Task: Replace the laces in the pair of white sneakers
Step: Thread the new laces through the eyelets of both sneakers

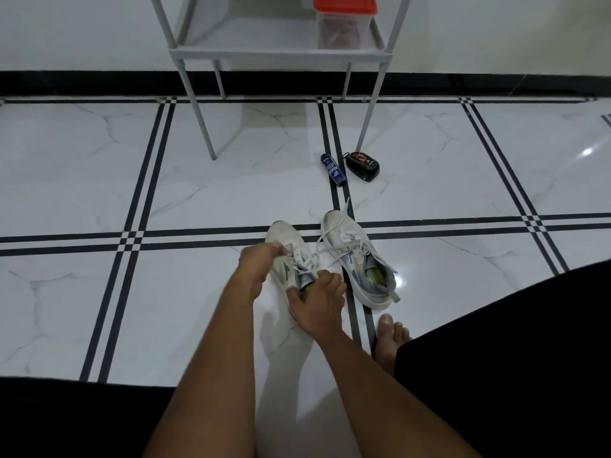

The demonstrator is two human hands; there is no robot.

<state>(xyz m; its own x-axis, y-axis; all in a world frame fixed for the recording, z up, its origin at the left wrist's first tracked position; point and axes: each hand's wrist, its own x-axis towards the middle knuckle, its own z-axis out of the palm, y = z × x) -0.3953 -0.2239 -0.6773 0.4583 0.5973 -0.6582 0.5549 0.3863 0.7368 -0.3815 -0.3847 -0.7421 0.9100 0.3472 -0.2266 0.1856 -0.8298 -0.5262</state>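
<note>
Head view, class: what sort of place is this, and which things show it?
Probably a room at home: a tiled floor, a grey rack by the wall, and sneakers on the floor.

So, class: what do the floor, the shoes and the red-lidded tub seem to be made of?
Floor: glossy marble-look tile, veined, reflecting light.
Shoes: white fabric uppers, matte, probably mesh; rubbery-looking soles.
Tub: clear plastic, see-through walls, red lid.

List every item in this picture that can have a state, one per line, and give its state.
Left sneaker: on the floor, laces loosened.
Right sneaker: on the floor, laced, untied.
Left hand: pinching a lace.
Right hand: gripping the left sneaker's collar.
Container: red lid on.
Blue bottle: lying down.
</note>
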